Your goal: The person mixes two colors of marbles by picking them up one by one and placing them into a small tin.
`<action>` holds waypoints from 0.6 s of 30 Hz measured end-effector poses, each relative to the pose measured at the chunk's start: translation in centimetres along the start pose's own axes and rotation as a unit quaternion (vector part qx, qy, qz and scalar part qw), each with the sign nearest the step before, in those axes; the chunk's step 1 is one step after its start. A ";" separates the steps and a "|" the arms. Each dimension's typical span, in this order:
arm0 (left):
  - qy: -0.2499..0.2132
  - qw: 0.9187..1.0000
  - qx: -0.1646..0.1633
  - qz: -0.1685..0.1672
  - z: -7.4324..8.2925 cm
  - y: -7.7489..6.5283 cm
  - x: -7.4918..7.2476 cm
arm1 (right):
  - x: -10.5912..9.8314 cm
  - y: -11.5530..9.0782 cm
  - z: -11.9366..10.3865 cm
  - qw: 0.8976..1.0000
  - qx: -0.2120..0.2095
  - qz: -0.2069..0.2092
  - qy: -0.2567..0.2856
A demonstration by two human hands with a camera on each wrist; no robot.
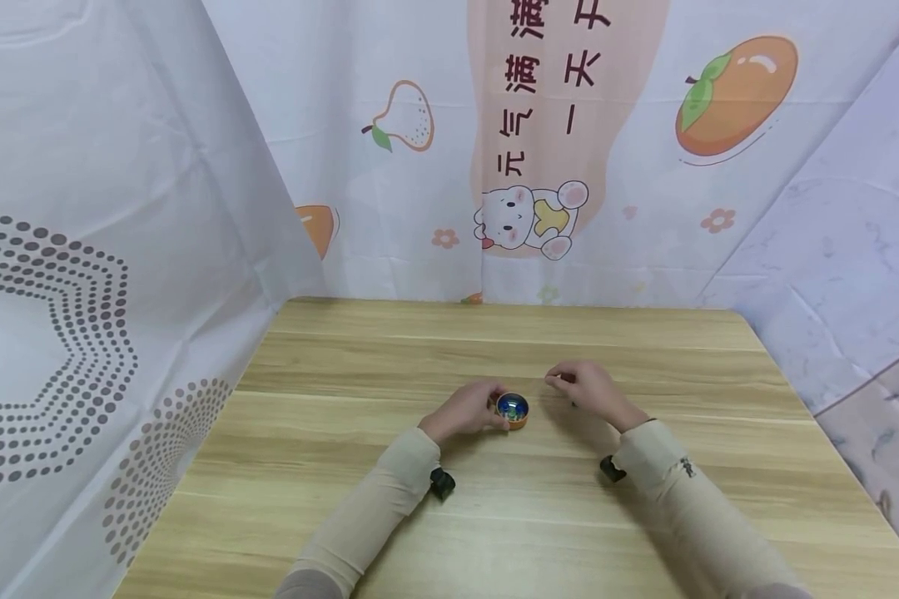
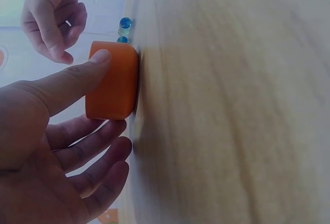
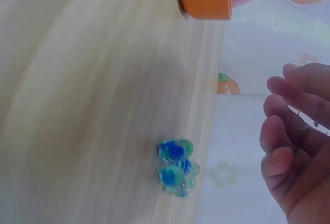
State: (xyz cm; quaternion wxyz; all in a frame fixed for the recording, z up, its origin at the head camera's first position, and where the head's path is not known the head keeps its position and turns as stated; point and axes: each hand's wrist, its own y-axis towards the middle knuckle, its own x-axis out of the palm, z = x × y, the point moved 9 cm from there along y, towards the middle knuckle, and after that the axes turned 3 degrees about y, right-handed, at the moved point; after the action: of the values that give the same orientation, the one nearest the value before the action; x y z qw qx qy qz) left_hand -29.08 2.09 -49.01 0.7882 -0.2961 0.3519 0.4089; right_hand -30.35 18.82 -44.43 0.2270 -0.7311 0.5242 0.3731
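Note:
My left hand [image 1: 467, 408] grips a small round orange container [image 1: 519, 423] standing on the table. In the left wrist view its thumb presses the side of the orange container [image 2: 112, 92], with the fingers curled round the other side. Blue and green shiny contents [image 1: 513, 407] show inside it. To its right, my right hand [image 1: 590, 391] hovers over the table with loosely bent fingers and nothing visible in them. Below it lie several clear glass marbles with blue and green swirls [image 3: 172, 151], clustered together; the right hand mostly hides them in the head view.
The wood-grain table [image 1: 330, 466] spreads around both hands. A white printed curtain [image 1: 419, 208] hangs along its back edge, and a dotted cloth [image 1: 82, 249] hangs at the left. Black wrist cameras [image 1: 441, 483] are strapped at both cuffs.

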 end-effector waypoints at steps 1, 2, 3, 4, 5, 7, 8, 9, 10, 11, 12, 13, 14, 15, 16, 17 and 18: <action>-0.001 1.000 0.000 0.000 0.0 0.0 0.0 | -0.2 0.0 0.1 1.000 0.005 0.002 -0.003; -0.001 1.000 0.000 0.000 0.0 0.0 0.0 | -0.4 0.0 0.3 1.000 0.009 0.003 -0.005; 0.000 1.000 0.000 0.000 0.1 0.0 0.0 | -0.6 0.0 0.4 1.000 0.011 0.004 -0.008; 0.000 1.000 -0.001 0.000 0.1 0.0 0.0 | -0.7 0.0 0.4 1.000 0.012 0.005 -0.008; 0.000 1.000 -0.001 0.000 0.2 0.0 0.0 | -0.9 0.0 0.5 1.000 0.011 0.006 -0.009; 0.001 1.000 -0.002 0.000 0.2 -0.1 0.0 | -1.1 0.0 0.6 1.000 0.008 0.011 -0.012; 0.002 1.000 -0.002 -0.001 0.2 -0.1 0.0 | -1.2 0.0 0.7 1.000 0.008 0.010 -0.013; 0.002 1.000 -0.003 -0.002 0.3 -0.2 0.0 | -1.3 -0.1 0.9 1.000 0.009 0.009 -0.014; 0.001 1.000 -0.004 -0.002 0.3 -0.2 0.0 | -1.4 -0.1 1.0 1.000 0.008 0.010 -0.015; 0.002 1.000 -0.005 -0.002 0.3 -0.2 0.0 | -1.4 -0.1 1.1 1.000 0.006 0.011 -0.018; 0.002 1.000 -0.005 -0.003 0.2 -0.2 0.0 | -1.5 -0.2 1.3 1.000 0.005 0.012 -0.018; 0.002 1.000 -0.007 -0.003 0.2 -0.1 0.0 | -1.5 -0.3 1.4 1.000 0.003 0.013 -0.020; 0.002 1.000 -0.008 -0.004 0.2 -0.1 0.1 | -1.6 -0.3 1.4 1.000 0.002 0.014 -0.024; 0.002 1.000 -0.008 -0.004 0.1 -0.1 0.1 | -1.7 -0.4 1.5 1.000 0.001 0.016 -0.026; 0.002 1.000 -0.007 -0.004 0.1 -0.1 0.1 | -1.7 -0.5 1.6 0.999 0.001 0.020 -0.030; 0.003 1.000 -0.007 -0.004 0.1 0.0 0.1 | -1.8 -0.5 1.7 0.999 0.001 0.023 -0.035; 0.004 1.000 -0.006 -0.004 0.0 0.0 0.1 | -1.9 -0.6 1.8 0.999 0.002 0.026 -0.039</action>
State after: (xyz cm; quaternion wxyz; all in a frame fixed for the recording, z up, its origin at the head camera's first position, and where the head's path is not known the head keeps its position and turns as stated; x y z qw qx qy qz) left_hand -29.06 2.17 -49.04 0.7867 -0.3038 0.3516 0.4064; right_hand -30.65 21.41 -44.09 0.2387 -0.7020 0.5342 0.4061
